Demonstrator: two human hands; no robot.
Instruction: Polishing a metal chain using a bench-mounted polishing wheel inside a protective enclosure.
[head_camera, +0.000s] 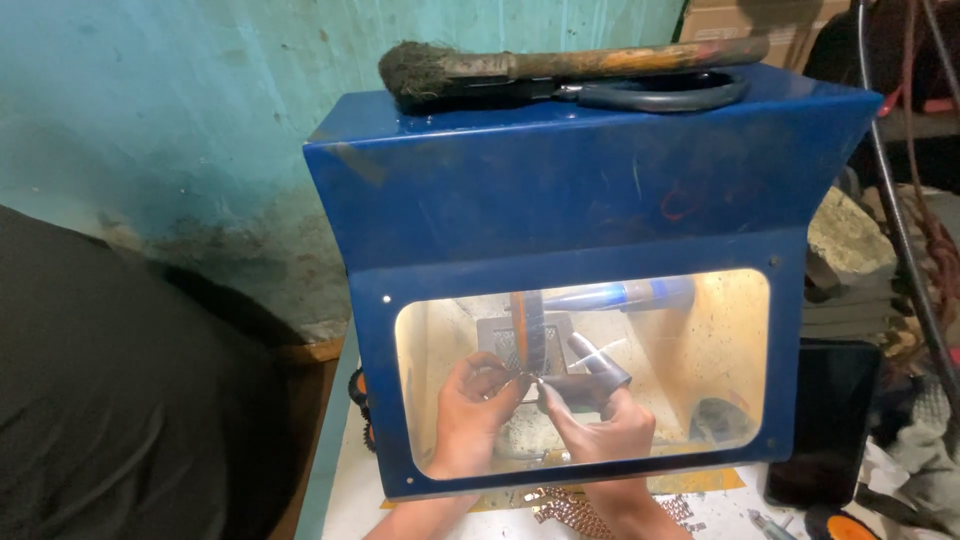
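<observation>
Through the yellowed window of the blue box (560, 190), the small metal piece (524, 377) pinched between both hands is too tiny and glare-washed to make out beyond a thin, shiny bit held just below the spinning wheel (527, 320). The left hand (472, 410) pinches it from one side with fingertips bunched, the right hand (598, 420), with dark covers on thumb and forefinger, grips it from the other. Both wrists are cut off by the box's lower edge, above a chain (570, 508) on the table.
</observation>
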